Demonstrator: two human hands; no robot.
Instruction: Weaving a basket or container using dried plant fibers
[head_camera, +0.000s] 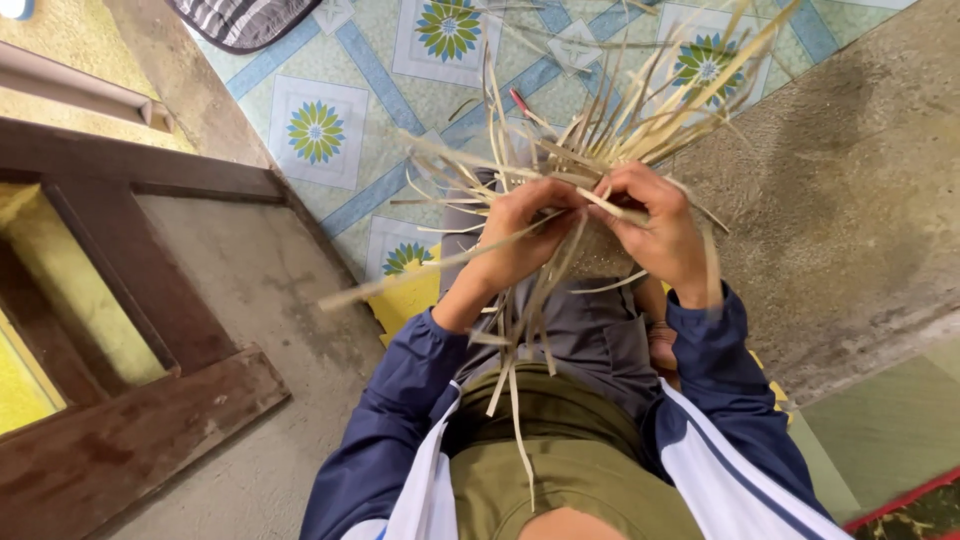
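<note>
1. Left hand (520, 235): fingers curled shut round the strips (590, 150) near the middle of the bundle, thumb side up. Firm pinch, no gap that I can see.
2. Right hand (655, 225): fingers closed on the same strips, just beside the left, nearly touching it. One flat strip runs across its knuckles.
3. Where the strips are: held up in the air over my lap, above the grey trousers (590, 330), not resting on the floor. Long ends fan out twd the tiled floor (330, 120) at the far side; shorter ends hang down twd the green shirt (540, 470). One long strip sticks out to the left, over the yellow patch (410, 300).
4. Step in hand, my guess: working strips over/under each other at the crossing pt btwn the two hands.
5. To do it well, I reckon: keep one hand clamped on the crossing so it doesn't slip, move only one strip at a time w/ the other. Keep strips flat, not twisted; bend gently, they look dry and could crack. Pull each snug before taking the next.
6. Nearby: brown wooden frame (130, 300) on the left, bare concrete (850, 200) on the right, striped cloth (240, 20) at the far edge of the tiles.
</note>
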